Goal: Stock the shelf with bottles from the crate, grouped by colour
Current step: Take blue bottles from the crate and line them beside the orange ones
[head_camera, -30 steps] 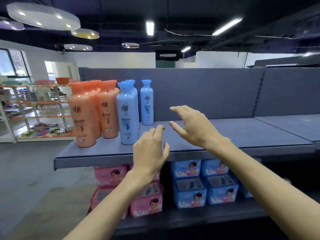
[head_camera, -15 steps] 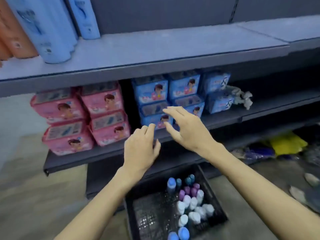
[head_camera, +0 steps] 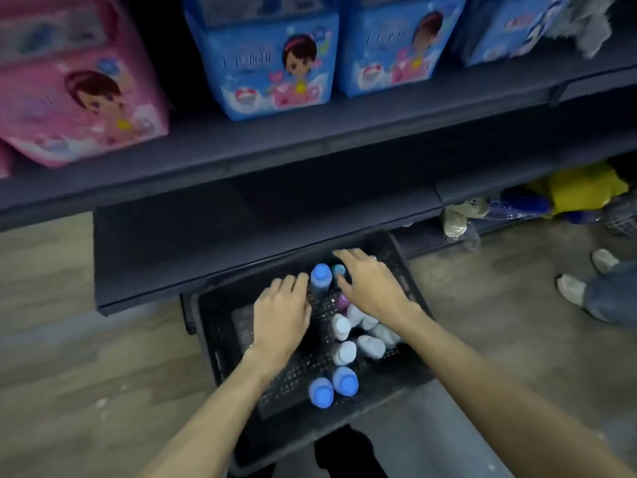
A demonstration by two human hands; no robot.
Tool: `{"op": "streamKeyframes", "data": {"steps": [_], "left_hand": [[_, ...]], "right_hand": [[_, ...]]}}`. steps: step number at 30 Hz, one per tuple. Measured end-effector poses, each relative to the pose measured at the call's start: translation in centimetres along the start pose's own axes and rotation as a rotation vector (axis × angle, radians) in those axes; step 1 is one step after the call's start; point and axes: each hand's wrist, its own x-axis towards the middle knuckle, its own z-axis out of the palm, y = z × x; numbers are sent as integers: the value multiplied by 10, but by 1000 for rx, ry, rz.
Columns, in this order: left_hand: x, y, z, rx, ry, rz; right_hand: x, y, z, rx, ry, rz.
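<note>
**Black crate under both hands**

Black mesh crate point(head_camera: 213, 326) sits on the floor below both outstretched arms. The left hand point(head_camera: 281, 317) hovers palm down, fingers loosely spread and holding nothing, its fingertips just beside an upright blue-capped bottle point(head_camera: 321, 276). The right hand point(head_camera: 370, 286) reaches past that bottle, fingers spread over a teal-capped bottle point(head_camera: 339, 270); whether it grips anything I cannot tell. Below the right wrist stand white-capped bottles point(head_camera: 341, 326), and nearer the forearms two more blue bottles point(head_camera: 332, 388).

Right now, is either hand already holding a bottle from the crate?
No: the left hand and right hand hover open over the bottles in the crate, fingers not closed around any.
</note>
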Motion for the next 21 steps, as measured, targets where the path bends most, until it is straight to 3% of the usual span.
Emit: {"op": "streamKeyframes", "data": {"steps": [5,9,14,21], "left_hand": [[-5,-16,75,-16,15,-15],[-10,-28,111,-21,2,-42],[-13,-39,124,-33,15,-83],[-9,-48,124,-28,-22,-104]], "right_hand": [[52,16,89,-301,-164,-90],[85,19,134,-379,-181,-10],[110,14,150,-401,-140,71],[109,14,124,-298,-113,6]]}}
